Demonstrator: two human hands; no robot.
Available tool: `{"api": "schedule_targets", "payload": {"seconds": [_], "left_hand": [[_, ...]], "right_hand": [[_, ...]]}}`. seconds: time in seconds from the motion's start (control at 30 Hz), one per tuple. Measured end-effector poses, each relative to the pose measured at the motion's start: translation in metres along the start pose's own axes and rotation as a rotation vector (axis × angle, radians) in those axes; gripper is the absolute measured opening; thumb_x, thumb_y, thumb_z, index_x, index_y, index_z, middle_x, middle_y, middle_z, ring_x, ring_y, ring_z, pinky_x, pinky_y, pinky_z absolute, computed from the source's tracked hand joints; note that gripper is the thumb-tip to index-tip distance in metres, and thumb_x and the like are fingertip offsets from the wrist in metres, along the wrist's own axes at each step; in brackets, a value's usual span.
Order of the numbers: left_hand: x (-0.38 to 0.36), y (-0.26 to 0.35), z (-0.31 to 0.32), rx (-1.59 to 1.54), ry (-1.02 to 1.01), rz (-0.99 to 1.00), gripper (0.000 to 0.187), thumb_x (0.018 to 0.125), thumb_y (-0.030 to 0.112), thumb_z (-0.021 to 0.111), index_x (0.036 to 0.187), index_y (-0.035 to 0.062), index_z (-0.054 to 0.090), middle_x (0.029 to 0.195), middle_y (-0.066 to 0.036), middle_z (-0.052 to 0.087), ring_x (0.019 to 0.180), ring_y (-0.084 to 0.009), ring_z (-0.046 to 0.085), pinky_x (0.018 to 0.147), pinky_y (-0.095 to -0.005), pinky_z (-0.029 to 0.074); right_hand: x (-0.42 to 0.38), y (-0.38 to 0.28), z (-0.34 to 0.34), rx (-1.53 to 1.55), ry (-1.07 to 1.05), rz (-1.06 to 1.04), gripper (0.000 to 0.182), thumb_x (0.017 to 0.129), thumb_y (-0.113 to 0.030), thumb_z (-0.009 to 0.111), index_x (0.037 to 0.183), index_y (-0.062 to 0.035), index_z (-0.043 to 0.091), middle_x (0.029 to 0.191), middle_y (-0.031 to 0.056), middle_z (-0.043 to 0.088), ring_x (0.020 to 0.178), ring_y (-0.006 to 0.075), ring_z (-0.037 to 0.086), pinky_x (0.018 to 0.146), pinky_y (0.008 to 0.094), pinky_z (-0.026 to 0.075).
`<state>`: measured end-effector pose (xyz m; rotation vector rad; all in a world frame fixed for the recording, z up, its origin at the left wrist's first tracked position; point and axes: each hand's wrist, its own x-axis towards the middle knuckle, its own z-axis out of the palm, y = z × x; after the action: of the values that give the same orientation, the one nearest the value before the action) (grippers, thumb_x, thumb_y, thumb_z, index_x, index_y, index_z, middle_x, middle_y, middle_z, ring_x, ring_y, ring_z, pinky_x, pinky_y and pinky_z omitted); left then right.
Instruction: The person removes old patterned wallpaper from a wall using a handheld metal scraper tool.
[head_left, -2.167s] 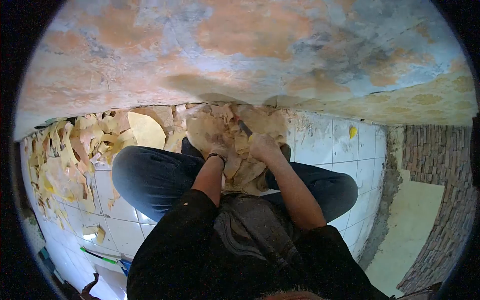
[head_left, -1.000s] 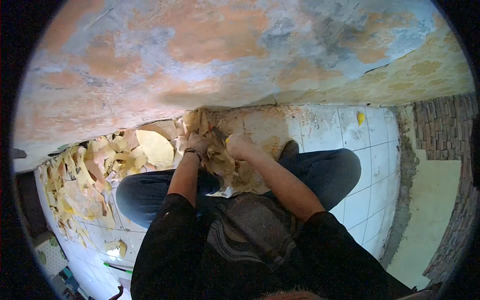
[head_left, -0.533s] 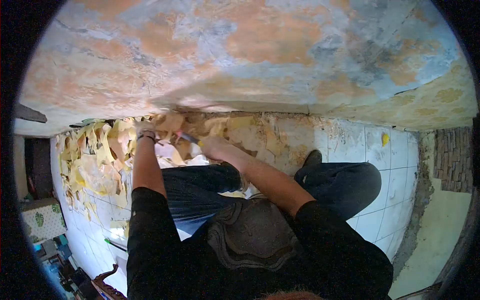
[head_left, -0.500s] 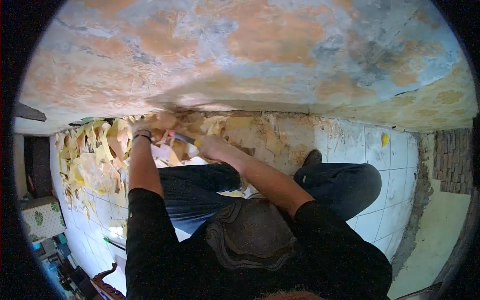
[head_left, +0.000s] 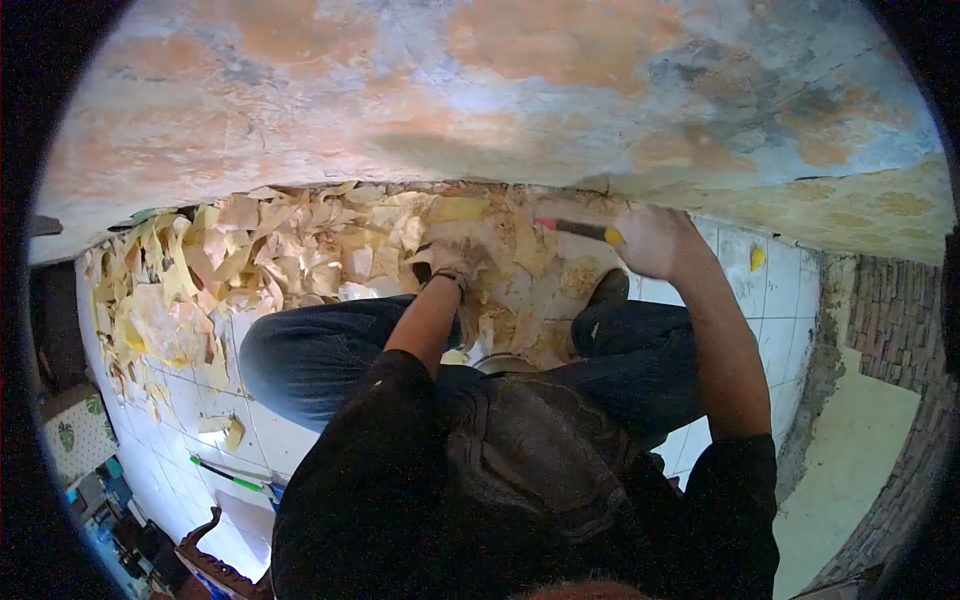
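Observation:
My right hand (head_left: 654, 242) is closed round the yellow end of a black-handled tool (head_left: 580, 230) with a reddish tip, which points left over the debris on the floor. Low between my knees, my left hand (head_left: 455, 260), with a dark band at the wrist, is over the scraps; its fingers are blurred, and I cannot make out whether they hold anything. A heap of peeled, cream and tan paper scraps (head_left: 290, 245) lies left of it along the wall's foot. Brownish residue (head_left: 580, 280) covers the floor below the tool.
A patchy orange and blue-grey wall (head_left: 560, 90) rises ahead. White floor tiles (head_left: 780, 345) show at the right, beside a stone-patterned wall (head_left: 915, 345). A green-and-black stick (head_left: 230, 475) lies at the lower left, near a carved wooden object (head_left: 205, 545).
My left hand has moved right, away from the scrap heap. My right hand has moved right with the tool. My left knee has swung outward to the left, and the view has shifted slightly.

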<state>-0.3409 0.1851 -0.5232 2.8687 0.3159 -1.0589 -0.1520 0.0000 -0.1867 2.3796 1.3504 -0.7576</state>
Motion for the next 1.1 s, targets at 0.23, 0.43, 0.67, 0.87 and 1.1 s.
{"api": "schedule_targets", "payload": {"seconds": [0.23, 0.43, 0.67, 0.87, 1.1], "left_hand": [[0.025, -0.042, -0.010, 0.043, 0.032, -0.022, 0.032, 0.093, 0.029, 0.049, 0.119, 0.0161, 0.062, 0.121, -0.009, 0.062, 0.117, -0.0243, 0.053, 0.096, -0.0419, 0.039], [-0.005, -0.190, -0.067, -0.038, 0.232, -0.427, 0.030, 0.095, 0.033, 0.047, 0.116, 0.0228, 0.065, 0.119, -0.008, 0.065, 0.109, -0.0225, 0.062, 0.094, -0.0497, 0.044], [-0.056, -0.165, -0.099, -0.050, 0.080, -0.568, 0.080, 0.081, 0.064, 0.057, 0.146, 0.0223, 0.035, 0.150, -0.009, 0.036, 0.137, -0.0281, 0.035, 0.114, -0.0564, 0.015], [-0.055, -0.147, -0.114, -0.280, 0.153, -0.674, 0.087, 0.074, 0.071, 0.061, 0.138, 0.0145, 0.042, 0.135, -0.014, 0.050, 0.127, -0.0273, 0.047, 0.102, -0.0454, 0.037], [-0.057, -0.168, -0.101, -0.239, 0.373, -0.737, 0.064, 0.083, 0.059, 0.058, 0.128, 0.0135, 0.052, 0.128, -0.012, 0.055, 0.121, -0.0293, 0.052, 0.098, -0.0458, 0.042]], "right_hand": [[-0.029, -0.016, 0.039, 0.020, -0.215, -0.043, 0.022, 0.082, -0.023, 0.056, 0.088, -0.0062, 0.070, 0.088, 0.0182, 0.069, 0.088, 0.0350, 0.067, 0.077, 0.0471, 0.052], [-0.009, -0.071, 0.063, 0.029, -0.373, -0.224, 0.022, 0.078, -0.019, 0.060, 0.086, -0.0018, 0.072, 0.087, 0.0184, 0.069, 0.087, 0.0322, 0.068, 0.075, 0.0453, 0.053], [0.032, -0.098, 0.110, 0.022, -0.391, -0.280, 0.024, 0.079, -0.020, 0.061, 0.096, -0.0056, 0.071, 0.092, 0.0164, 0.069, 0.091, 0.0296, 0.068, 0.078, 0.0495, 0.053], [0.037, -0.077, 0.046, 0.051, -0.195, -0.106, 0.026, 0.080, -0.016, 0.058, 0.101, -0.0025, 0.068, 0.091, 0.0197, 0.068, 0.089, 0.0360, 0.068, 0.078, 0.0469, 0.054], [0.031, -0.042, 0.032, 0.343, 0.129, 0.140, 0.030, 0.087, -0.023, 0.051, 0.098, 0.0002, 0.066, 0.094, 0.0223, 0.068, 0.093, 0.0402, 0.065, 0.085, 0.0487, 0.050]]}}
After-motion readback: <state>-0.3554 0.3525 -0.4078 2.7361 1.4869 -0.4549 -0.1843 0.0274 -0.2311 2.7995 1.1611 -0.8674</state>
